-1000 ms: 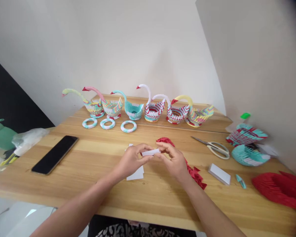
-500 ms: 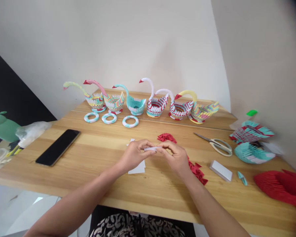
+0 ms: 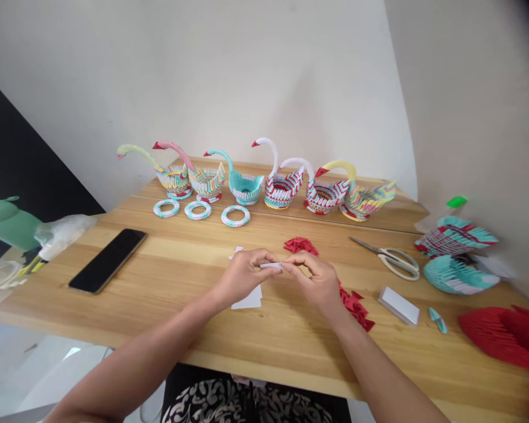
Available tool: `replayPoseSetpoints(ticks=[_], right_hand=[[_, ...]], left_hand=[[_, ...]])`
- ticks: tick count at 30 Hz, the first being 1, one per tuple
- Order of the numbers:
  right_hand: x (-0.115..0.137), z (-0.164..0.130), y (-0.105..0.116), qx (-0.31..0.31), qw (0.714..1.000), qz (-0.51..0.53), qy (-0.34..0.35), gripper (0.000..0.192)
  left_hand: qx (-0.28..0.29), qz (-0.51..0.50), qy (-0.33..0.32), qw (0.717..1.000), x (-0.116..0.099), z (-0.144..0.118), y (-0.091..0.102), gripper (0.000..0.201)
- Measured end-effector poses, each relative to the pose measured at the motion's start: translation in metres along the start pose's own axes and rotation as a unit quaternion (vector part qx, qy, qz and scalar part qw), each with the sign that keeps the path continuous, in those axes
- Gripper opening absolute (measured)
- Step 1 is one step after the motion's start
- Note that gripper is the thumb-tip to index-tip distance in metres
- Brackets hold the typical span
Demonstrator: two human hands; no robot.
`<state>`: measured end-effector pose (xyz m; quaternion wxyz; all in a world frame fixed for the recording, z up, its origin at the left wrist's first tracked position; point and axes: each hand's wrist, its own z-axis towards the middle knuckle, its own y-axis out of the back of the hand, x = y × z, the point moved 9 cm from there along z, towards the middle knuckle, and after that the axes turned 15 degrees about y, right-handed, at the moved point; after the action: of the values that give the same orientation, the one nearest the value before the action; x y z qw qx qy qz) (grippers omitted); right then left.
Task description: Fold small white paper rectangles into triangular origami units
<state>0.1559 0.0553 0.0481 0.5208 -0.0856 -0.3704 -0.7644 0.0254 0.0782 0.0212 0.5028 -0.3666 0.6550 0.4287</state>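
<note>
Head view: a small white paper strip (image 3: 271,266) is pinched between the fingers of the left hand (image 3: 242,276) and right hand (image 3: 316,281), just above the tabletop (image 3: 167,282). Red folded pieces (image 3: 355,306) are scattered beside the right fingers, white sheets (image 3: 248,299) under the left.

Bright, soft daylight, faint shadows under the hands; edges bend strongly (wide lens), and the top right corner darkens.

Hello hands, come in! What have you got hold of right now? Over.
Left hand and right hand both pinching one small white paper strip. Held above wooden table. Red folded pieces beside right hand.
</note>
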Motion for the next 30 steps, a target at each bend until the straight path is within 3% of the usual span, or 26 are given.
replayPoseSetpoints(ticks=[13,18,21,23,30], right_hand=[[0.009,0.000,0.002,-0.007,0.998,-0.039,0.041,0.010],[-0.008,-0.003,-0.002,-0.002,0.999,0.020,-0.031,0.010],[-0.026,-0.010,-0.010,-0.007,0.987,0.116,-0.112,0.028],[-0.034,-0.014,-0.016,-0.002,0.978,0.154,-0.145,0.029],[-0.032,-0.015,-0.021,0.023,0.976,0.153,-0.150,0.018]], left_hand=[[-0.014,0.044,0.003,0.999,0.003,0.002,0.000,0.016],[-0.025,0.050,0.004,0.998,0.005,0.004,0.004,0.025],[-0.021,0.000,0.017,1.000,0.004,0.004,0.006,0.023],[-0.011,-0.033,0.029,0.999,0.004,0.004,0.006,0.022],[-0.001,-0.033,0.047,0.998,0.002,0.003,0.003,0.019]])
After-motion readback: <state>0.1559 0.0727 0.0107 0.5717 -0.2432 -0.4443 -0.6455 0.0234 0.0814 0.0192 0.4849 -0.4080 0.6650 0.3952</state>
